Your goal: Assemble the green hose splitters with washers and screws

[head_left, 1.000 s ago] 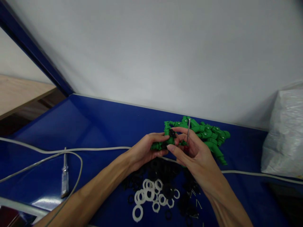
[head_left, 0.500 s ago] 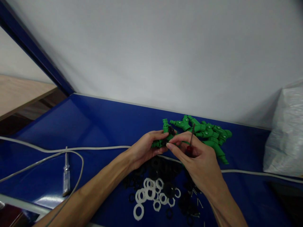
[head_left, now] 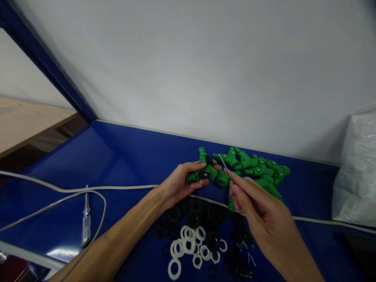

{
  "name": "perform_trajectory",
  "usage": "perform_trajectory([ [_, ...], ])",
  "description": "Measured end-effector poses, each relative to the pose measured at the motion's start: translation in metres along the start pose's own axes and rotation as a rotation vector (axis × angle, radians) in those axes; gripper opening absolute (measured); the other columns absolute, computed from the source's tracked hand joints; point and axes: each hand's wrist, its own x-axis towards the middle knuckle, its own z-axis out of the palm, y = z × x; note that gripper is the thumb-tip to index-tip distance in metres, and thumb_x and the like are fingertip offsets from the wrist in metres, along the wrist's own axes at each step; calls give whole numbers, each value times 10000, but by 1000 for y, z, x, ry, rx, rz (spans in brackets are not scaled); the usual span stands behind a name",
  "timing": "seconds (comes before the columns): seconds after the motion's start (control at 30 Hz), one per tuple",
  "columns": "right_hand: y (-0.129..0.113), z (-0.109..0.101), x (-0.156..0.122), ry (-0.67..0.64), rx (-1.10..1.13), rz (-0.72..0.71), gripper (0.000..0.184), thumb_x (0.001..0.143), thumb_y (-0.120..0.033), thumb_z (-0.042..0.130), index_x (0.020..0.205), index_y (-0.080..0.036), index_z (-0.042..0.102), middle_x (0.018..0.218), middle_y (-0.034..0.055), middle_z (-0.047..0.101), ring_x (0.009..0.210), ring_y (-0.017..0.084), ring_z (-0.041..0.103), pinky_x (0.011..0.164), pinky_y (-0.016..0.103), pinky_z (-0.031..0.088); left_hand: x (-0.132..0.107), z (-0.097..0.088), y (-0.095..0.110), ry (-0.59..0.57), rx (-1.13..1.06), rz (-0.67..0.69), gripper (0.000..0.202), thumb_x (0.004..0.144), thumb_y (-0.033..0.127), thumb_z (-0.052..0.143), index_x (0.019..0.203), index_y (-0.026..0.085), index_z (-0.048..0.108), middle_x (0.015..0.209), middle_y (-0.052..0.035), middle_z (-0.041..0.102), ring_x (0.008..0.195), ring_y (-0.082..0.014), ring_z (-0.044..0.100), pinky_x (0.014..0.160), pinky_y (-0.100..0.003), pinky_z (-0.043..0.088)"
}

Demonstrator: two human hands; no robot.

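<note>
My left hand (head_left: 188,178) is closed around a green plastic Y-shaped hose connector (head_left: 210,171) with black valve knobs. A small light screw end shows at the lower black knob (head_left: 203,174). In my right hand (head_left: 255,199) is a screwdriver (head_left: 225,167), its thin metal shaft pointing up and left; the fingers hide its handle. The tip stands to the right of the connector, apart from it. Behind and beneath my right hand lies a pile of green connectors (head_left: 260,168).
White ring nuts (head_left: 188,244), black rings and caps (head_left: 195,207) and loose screws (head_left: 251,258) lie in front. A clear-handled screwdriver (head_left: 86,225) rests at the left by a white cable (head_left: 123,188). A plastic-wrapped bundle (head_left: 355,168) stands at the right against the wall.
My right hand has drawn back right from the connector, and the screwdriver has swung from upright to a leftward slant between its fingers. My left hand keeps its hold.
</note>
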Motion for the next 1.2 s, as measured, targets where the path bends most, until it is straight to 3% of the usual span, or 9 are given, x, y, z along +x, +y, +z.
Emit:
perform_trajectory([
  [0.1, -3, -14, -10, 34, -154, -123, 252, 960, -270, 588, 1177, -331, 702, 959, 17, 735, 805, 172, 722, 700, 255, 587, 0, 1, 2, 17, 27, -6, 241, 903, 135, 578, 1057, 85, 756, 1110, -145, 732, 735, -98, 628, 628, -137, 520],
  [0.2, -11, -24, -14, 32, -239, -281, 284, 941, -196, 592, 1150, -355, 700, 1020, -9, 764, 867, 178, 748, 794, 255, 604, -1, 3, 3, 49, 56, -6, 253, 905, 148, 585, 1091, 95, 749, 1136, -144, 733, 870, -126, 660, 688, -140, 539],
  [0.33, -18, -27, -12, 27, -270, -371, 289, 952, -167, 557, 1128, -341, 706, 989, -1, 764, 855, 180, 756, 735, 239, 625, -1, 2, 1, 55, 69, -5, 246, 890, 151, 603, 1079, 95, 751, 1128, -148, 737, 921, -143, 668, 703, -144, 537],
  [0.47, -18, -24, -10, -18, -324, -430, 345, 954, -121, 542, 1203, -317, 681, 1026, 16, 758, 895, 178, 748, 796, 238, 618, 0, 1, 1, 15, 84, 21, 245, 886, 172, 624, 1084, 107, 753, 1141, -140, 732, 922, -136, 661, 697, -136, 525],
  [0.63, -19, -23, -9, 7, -309, -425, 326, 952, -126, 545, 1174, -302, 708, 1008, 31, 760, 892, 192, 750, 768, 248, 620, -2, 5, 2, 39, 98, 23, 243, 906, 154, 578, 1067, 101, 753, 1107, -140, 739, 904, -135, 655, 713, -151, 516],
  [0.9, -22, -20, -7, 33, -288, -381, 290, 958, -148, 517, 1091, -292, 729, 937, 42, 756, 797, 197, 757, 641, 260, 618, 2, 0, -3, -12, 145, 91, 237, 845, 164, 650, 1050, 112, 758, 1112, -129, 726, 732, -96, 583, 571, -151, 441],
  [1.1, -22, -23, -10, -113, -462, -340, 372, 944, -91, 440, 1196, -201, 692, 942, 99, 726, 728, 209, 738, 588, 295, 603, 0, -3, -4, -10, 219, 130, 286, 811, 190, 694, 1088, 151, 751, 1218, -107, 694, 941, -145, 615, 694, -165, 489],
  [1.2, -19, -23, -14, -157, -562, -333, 447, 901, -62, 436, 1259, -213, 657, 978, 118, 720, 817, 257, 728, 623, 346, 599, -3, 1, -2, 27, 235, 115, 315, 779, 153, 705, 1090, 174, 750, 1231, -76, 687, 1028, -152, 603, 775, -171, 497],
])
